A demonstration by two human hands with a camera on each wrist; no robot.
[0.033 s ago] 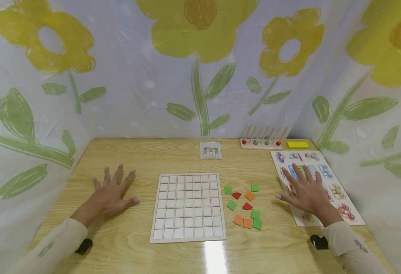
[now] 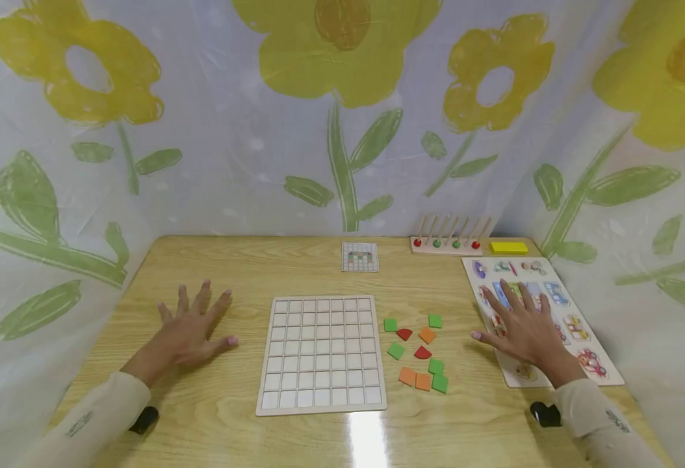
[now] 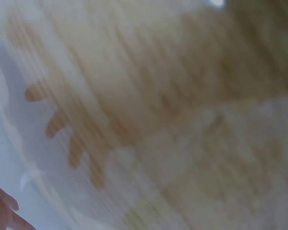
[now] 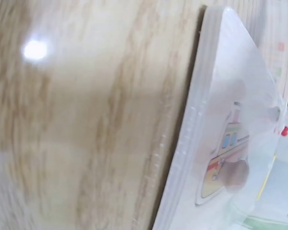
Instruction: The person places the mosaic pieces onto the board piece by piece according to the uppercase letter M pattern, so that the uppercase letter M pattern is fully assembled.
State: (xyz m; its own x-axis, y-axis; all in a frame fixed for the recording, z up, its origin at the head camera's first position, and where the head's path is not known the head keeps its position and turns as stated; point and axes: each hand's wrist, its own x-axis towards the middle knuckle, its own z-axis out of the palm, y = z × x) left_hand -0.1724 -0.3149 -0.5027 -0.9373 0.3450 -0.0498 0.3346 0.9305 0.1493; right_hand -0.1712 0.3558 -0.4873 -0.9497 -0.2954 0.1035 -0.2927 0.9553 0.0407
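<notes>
The fingers of the left hand [image 2: 187, 331] are spread and released, with nothing in them, left of the grid board [image 2: 322, 354]. The fingers of the right hand [image 2: 524, 328] are just as loosely fanned and hold nothing, well to the grid board's right, above the puzzle board [image 2: 570, 312]; whether they touch it I cannot tell.

Between the grid board and the right hand lie the loose tiles: green squares [image 2: 396, 351], orange pieces [image 2: 427, 335] and red wedges [image 2: 422, 353], a few of them touching. Beyond the grid board's far edge, slightly to its right, is the pattern card [image 2: 360, 257]; farther right stand the peg rack [image 2: 465, 249] and a yellow block [image 2: 508, 247], all on the worktop [image 2: 202, 422].

The step in hand looks to me like a pause. Done well, it wants relaxed wrists and no weight on the puzzle board. For handling a tile, I would pinch opposite edges, parting touching ones first, since they look thin.

The head view alone shows the grid board, tiles and card. The right wrist view adds the puzzle board's pale, thick side edge, lost from above; the left wrist view is blurred, showing fingers only vaguely
</notes>
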